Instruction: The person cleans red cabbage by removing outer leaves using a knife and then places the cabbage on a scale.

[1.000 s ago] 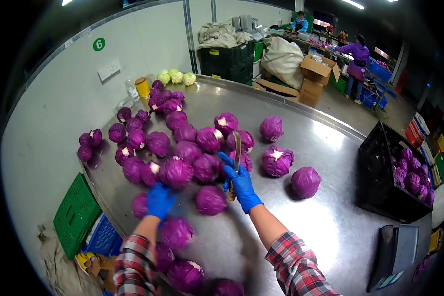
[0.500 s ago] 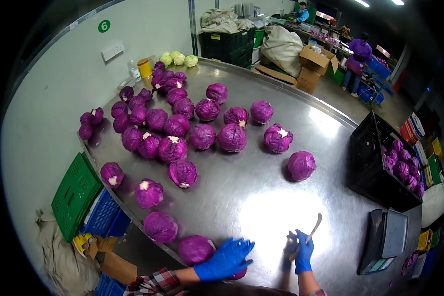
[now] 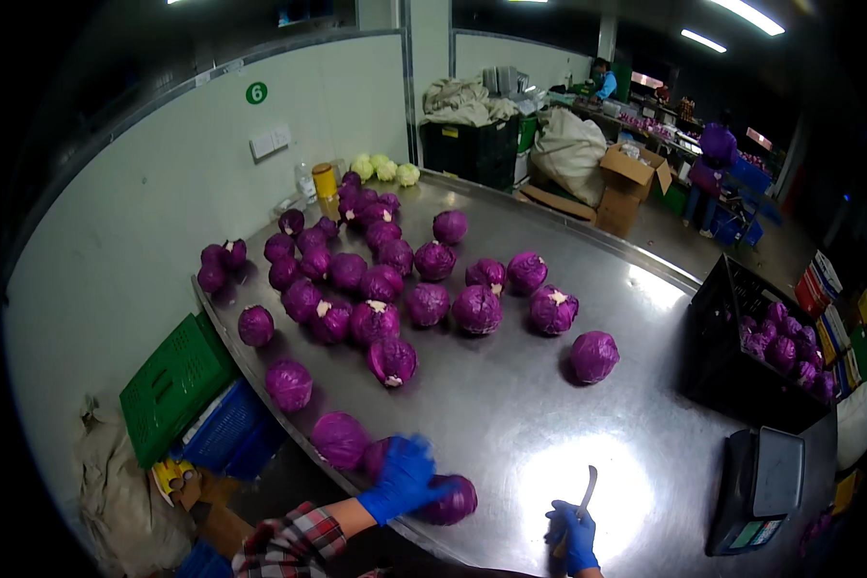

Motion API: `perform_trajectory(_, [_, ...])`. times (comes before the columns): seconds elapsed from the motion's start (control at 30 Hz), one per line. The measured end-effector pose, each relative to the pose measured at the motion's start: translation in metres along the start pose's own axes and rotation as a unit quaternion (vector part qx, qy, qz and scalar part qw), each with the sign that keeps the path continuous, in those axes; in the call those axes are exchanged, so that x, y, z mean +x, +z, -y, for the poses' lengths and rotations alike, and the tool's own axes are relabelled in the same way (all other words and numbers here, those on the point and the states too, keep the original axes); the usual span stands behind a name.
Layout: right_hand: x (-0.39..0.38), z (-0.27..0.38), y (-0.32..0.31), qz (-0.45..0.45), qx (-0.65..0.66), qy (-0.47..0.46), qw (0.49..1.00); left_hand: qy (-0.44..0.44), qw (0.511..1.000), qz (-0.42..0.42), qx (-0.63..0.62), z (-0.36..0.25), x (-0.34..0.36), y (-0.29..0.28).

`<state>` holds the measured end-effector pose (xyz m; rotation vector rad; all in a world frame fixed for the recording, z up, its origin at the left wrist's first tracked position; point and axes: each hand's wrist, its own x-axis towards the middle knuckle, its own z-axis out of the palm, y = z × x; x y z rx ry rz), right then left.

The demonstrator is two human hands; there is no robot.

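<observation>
My left hand [image 3: 402,482], in a blue glove, lies across two red cabbages at the table's near edge. One red cabbage [image 3: 450,500] is at its right side; the other, a red cabbage [image 3: 372,459], is partly hidden behind its fingers. Motion blurs those fingers, so their grip is unclear. To the right, my blue-gloved right hand [image 3: 575,539] is closed round the handle of a small knife [image 3: 588,489], whose slightly curved blade points up and away. Many more red cabbages [image 3: 374,322] spread over the left half of the metal table [image 3: 496,405], some with pale cut stems showing.
A black crate [image 3: 732,337] of red cabbages stands at the right, with a weighing scale [image 3: 775,477] nearer me. Pale green cabbages [image 3: 383,170] and a yellow-topped jar [image 3: 325,180] sit at the far left corner. Green and blue crates [image 3: 175,380] lean beside the table's left edge. People work far behind.
My left hand has shifted a little left and upward over the cabbages, uncovering the one at its right. My right hand has moved slightly down with the knife. The whole view has shifted.
</observation>
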<state>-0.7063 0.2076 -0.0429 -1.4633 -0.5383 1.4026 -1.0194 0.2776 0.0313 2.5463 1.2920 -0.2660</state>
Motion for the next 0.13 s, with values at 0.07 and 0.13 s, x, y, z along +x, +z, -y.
perform_trajectory(0.07, [0.002,-0.005,-0.001,-0.005,0.016,0.002,1.0,-0.165,0.899,-0.406,-0.021,0.009,0.001,-0.007])
perform_trajectory(0.13, [0.006,-0.012,-0.002,-0.031,0.049,0.02,0.998,-0.034,0.906,-0.387,-0.165,-0.008,-0.001,-0.006])
